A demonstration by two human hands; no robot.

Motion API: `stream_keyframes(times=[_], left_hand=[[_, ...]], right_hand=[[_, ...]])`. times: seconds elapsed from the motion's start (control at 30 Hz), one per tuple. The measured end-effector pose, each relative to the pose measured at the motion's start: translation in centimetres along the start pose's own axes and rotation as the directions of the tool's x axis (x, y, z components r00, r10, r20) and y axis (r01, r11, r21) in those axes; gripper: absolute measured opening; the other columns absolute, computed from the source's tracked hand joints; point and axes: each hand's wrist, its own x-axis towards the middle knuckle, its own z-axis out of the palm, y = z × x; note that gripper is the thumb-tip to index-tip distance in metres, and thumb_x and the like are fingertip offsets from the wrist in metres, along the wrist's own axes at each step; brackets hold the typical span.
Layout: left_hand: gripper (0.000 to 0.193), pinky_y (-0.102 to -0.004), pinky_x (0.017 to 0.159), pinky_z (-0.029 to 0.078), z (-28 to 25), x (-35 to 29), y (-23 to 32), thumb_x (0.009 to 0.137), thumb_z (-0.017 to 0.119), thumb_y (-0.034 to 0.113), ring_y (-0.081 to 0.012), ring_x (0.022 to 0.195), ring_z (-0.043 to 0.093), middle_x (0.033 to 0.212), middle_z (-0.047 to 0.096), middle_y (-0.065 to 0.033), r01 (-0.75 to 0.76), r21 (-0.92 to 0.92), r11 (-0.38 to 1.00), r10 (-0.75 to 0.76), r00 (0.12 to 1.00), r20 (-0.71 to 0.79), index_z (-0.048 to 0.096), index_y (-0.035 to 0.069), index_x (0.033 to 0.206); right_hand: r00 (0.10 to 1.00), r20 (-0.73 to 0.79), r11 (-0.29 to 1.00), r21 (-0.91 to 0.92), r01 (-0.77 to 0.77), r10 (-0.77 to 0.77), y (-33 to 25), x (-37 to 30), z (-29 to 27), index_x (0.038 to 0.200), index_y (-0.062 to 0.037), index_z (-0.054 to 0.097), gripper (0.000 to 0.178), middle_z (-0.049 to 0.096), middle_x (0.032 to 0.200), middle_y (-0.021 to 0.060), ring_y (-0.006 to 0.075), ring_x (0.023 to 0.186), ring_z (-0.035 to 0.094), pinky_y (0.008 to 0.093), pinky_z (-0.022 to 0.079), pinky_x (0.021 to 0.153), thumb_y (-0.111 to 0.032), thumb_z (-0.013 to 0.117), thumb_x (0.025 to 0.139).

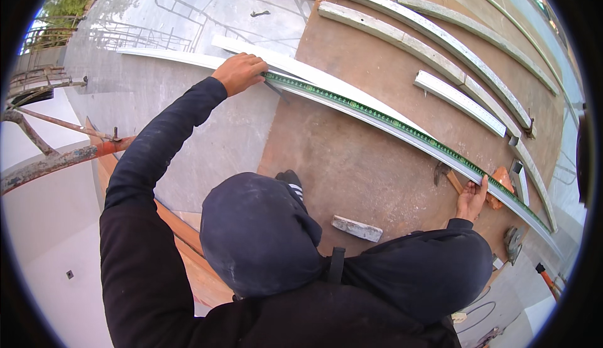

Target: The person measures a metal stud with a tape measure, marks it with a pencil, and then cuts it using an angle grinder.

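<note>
A green tape measure (pixel 377 115) is pulled out along a long white metal profile (pixel 433 149), which runs from upper left to lower right across the floor. My left hand (pixel 242 73) is closed on the tape at its upper-left end, fingers bent over it. Further down to the right, my right hand (pixel 472 200) has its fingertips at the near edge of the tape and profile, seeming to pinch the tape there. A second white profile (pixel 295 66) lies just beyond, partly alongside. Under the left hand, what the fingers cover is hidden.
Beside my right hand lie a hammer (pixel 453 179) and an orange lump (pixel 500 177). A short white profile (pixel 461 104) and several long dusty bars (pixel 402 37) lie beyond. Nearer are a wood block (pixel 357 228) and an angle grinder (pixel 513 245). Rusty scaffold pipes (pixel 69 163) stand at left.
</note>
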Motion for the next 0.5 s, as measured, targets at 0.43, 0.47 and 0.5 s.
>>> stream_keyframes(times=[0.43, 0.47, 0.5], left_hand=[[0.021, -0.04, 0.084, 0.047, 0.0, -1.6, -4.0, 0.08, 0.072, 0.012, -0.0289, 0.093, 0.061, 0.091, 0.064, -0.0086, 0.012, 0.072, 0.997, -0.012, 1.0, -0.001, 0.058, 0.007, 0.095], [0.021, -0.0399, 0.084, 0.047, -0.1, -2.5, -4.8, 0.08, 0.072, 0.012, -0.0288, 0.093, 0.061, 0.091, 0.064, -0.0085, 0.034, 0.086, 0.996, -0.036, 0.999, 0.015, 0.058, 0.007, 0.095], [0.022, -0.0399, 0.084, 0.047, -0.3, -3.4, -5.6, 0.08, 0.072, 0.012, -0.0288, 0.093, 0.061, 0.09, 0.064, -0.0084, 0.048, 0.101, 0.994, -0.049, 0.999, 0.01, 0.058, 0.007, 0.096]], right_hand=[[1.0, -0.023, 1.0, -0.028, 0.014, -0.015, -0.5, -0.4, 0.2, 0.098, -0.0069, 0.061, 0.025, 0.06, 0.084, 0.0007, 0.009, 0.073, 0.052, 0.0217, 0.046, 0.064, -0.023, 0.076, 0.086], [1.0, -0.021, 1.0, -0.029, 0.011, -0.012, -0.4, -0.5, 0.5, 0.098, -0.0069, 0.061, 0.025, 0.06, 0.084, 0.0007, 0.0091, 0.073, 0.052, 0.0217, 0.046, 0.065, -0.023, 0.076, 0.086], [1.0, -0.023, 0.999, -0.031, 0.008, -0.009, -0.2, -0.6, 0.7, 0.099, -0.0069, 0.061, 0.025, 0.06, 0.084, 0.0006, 0.0091, 0.073, 0.052, 0.0218, 0.046, 0.065, -0.023, 0.076, 0.086]])
